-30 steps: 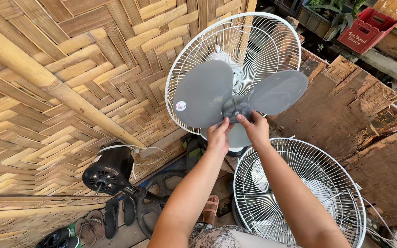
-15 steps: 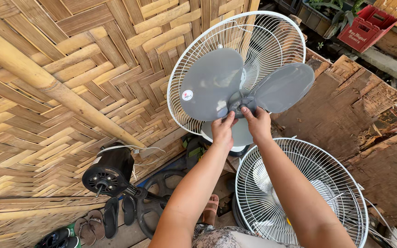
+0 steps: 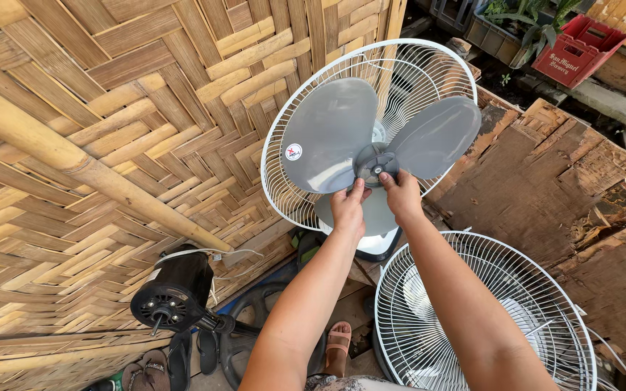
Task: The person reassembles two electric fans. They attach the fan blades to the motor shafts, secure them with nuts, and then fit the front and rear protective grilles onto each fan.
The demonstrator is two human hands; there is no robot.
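On your far left the woven bamboo wall (image 3: 96, 181) fills the view, with a thick pole (image 3: 88, 170) slanting down across it. Low and near on the left sits a black motor (image 3: 172, 293), with sandals (image 3: 157, 366) on the floor beside it. There is little open room there. The widest free space is the gap between wall and fan, below the guard's rim.

The fan (image 3: 371, 137) stands upright at centre, its rear guard (image 3: 291, 108) close against the wall on the left edge and open on the front. Three grey blades (image 3: 331, 134) spread from the hub (image 3: 377, 163).

Your left hand (image 3: 348, 210) is just below the hub, thumb and fingers reaching up to its lower left edge. Your right hand (image 3: 402, 195) is just beside it, fingertips touching the hub's lower right. Both grips are narrow, pinched at the hub from beneath; you cannot tell whether they truly clamp it. The lowest blade lies behind both hands.

Near right, a second guard (image 3: 487, 311) lies tilted under your right forearm. Right of the fan are worn boards (image 3: 545, 174), and far right a red crate (image 3: 577, 51).

Since half a second ago the blades have turned a little, and your hands have stayed at the hub.
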